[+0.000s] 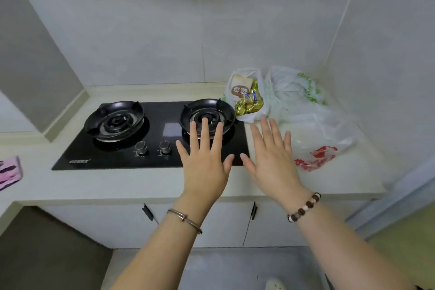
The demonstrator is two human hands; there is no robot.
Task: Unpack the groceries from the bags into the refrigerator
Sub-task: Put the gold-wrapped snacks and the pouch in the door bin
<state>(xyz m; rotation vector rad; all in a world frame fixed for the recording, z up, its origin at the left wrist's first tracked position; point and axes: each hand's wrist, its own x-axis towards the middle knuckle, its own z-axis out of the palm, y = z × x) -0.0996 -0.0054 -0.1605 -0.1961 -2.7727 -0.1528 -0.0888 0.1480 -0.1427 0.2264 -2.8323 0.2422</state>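
Hands first, two of them, mid-frame, palms down above the worktop [117,183]. The left hand [204,162] has its fingers straight and fanned out in front of a burner. The right hand [273,160] is the same, fingertips near the closest bag. So the grip is apart on both, nothing held.

Groceries sit right of centre on the pale, smooth worktop. I count three thin, crinkly plastic bags:
- a clear bag [244,94] holding shiny gold-wrapped packets and a brown-labelled pack
- a white bag with green print [294,87], just beside it toward the corner
- a see-through bag with red print [315,143], nearest the right hand

Left of the bags is a glossy black glass hob [160,110] with two round burners and two metal knobs. One metal bangle [184,220] is on the left wrist, one beaded bracelet [304,207] on the right. One pink cloth [9,172] is at the left edge.
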